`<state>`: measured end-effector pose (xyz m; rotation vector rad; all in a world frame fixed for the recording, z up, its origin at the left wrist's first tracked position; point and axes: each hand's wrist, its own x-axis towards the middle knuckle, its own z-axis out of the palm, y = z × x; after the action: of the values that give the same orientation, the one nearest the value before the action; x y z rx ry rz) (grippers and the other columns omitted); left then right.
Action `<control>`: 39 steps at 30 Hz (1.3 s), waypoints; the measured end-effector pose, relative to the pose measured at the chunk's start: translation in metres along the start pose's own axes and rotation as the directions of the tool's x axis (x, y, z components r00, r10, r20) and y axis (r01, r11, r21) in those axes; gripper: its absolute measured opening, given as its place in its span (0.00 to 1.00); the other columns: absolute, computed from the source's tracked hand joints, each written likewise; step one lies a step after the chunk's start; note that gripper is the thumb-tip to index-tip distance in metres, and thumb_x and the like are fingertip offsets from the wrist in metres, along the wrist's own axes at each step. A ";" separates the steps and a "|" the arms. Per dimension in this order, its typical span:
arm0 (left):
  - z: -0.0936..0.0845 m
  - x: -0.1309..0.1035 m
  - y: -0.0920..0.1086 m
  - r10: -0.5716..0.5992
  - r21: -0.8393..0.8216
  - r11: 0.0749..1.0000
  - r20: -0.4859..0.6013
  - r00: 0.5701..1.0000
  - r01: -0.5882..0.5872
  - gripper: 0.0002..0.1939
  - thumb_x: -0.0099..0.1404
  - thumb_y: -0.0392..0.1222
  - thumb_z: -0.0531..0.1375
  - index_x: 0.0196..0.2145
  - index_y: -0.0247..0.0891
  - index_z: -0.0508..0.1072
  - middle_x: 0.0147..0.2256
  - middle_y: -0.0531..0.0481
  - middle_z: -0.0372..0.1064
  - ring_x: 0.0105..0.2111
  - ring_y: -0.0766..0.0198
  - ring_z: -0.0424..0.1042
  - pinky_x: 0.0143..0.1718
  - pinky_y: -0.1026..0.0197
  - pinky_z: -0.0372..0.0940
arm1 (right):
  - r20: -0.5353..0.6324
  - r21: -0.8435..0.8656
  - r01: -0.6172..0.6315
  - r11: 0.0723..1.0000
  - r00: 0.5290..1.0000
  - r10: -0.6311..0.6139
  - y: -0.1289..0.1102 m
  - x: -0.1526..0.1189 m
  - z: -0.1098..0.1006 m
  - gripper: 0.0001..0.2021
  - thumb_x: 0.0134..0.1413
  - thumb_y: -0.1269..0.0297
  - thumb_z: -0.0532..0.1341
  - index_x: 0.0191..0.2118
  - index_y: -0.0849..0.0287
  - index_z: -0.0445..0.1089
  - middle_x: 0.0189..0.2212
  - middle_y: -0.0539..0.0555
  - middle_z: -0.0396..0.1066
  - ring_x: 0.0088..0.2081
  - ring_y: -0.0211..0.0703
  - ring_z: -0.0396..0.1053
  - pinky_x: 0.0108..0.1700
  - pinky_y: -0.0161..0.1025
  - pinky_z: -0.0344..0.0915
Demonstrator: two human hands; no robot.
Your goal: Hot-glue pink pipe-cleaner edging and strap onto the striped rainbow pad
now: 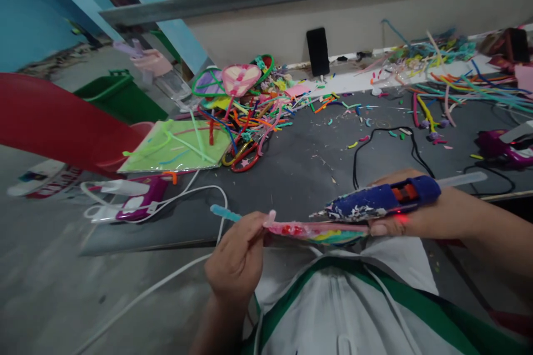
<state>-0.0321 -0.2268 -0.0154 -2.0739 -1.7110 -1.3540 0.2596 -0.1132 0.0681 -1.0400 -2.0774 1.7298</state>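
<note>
My left hand [239, 258] pinches the left end of a flat pipe-cleaner craft [316, 231] in pink, red, yellow and teal, seen almost edge-on. A light blue pipe-cleaner piece [225, 212] sticks out to the left of that hand. In my right hand [437, 213] is a dark blue hot glue gun [375, 199], its nozzle pointing left just above the craft. A clear glue stick [462, 179] juts from its back, and a red light glows beneath. My right fingertips also touch the craft's right end.
Cut pipe cleaners [258, 116] and heart-shaped pieces [240, 79] pile up at the back left of the grey table [300, 161]. A green sheet [183, 147], a purple device with a white cable [144, 197], a phone [317, 51] and a black cord [356, 161] lie around.
</note>
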 end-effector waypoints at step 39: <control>0.008 0.000 -0.001 0.206 -0.095 0.975 0.040 0.978 -0.201 0.12 0.62 0.25 0.59 0.42 0.34 0.74 0.35 0.45 0.78 0.39 0.61 0.77 0.44 0.61 0.72 | 0.040 -0.293 0.012 0.956 0.999 0.000 0.003 0.002 0.010 0.14 0.44 0.53 0.67 0.24 0.59 0.71 0.21 0.51 0.68 0.23 0.40 0.66 0.23 0.34 0.60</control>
<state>-0.0283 -0.2217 -0.0209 -2.2775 -1.4302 -1.3511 0.2530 -0.1189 0.0625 -1.0820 -2.4124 1.4786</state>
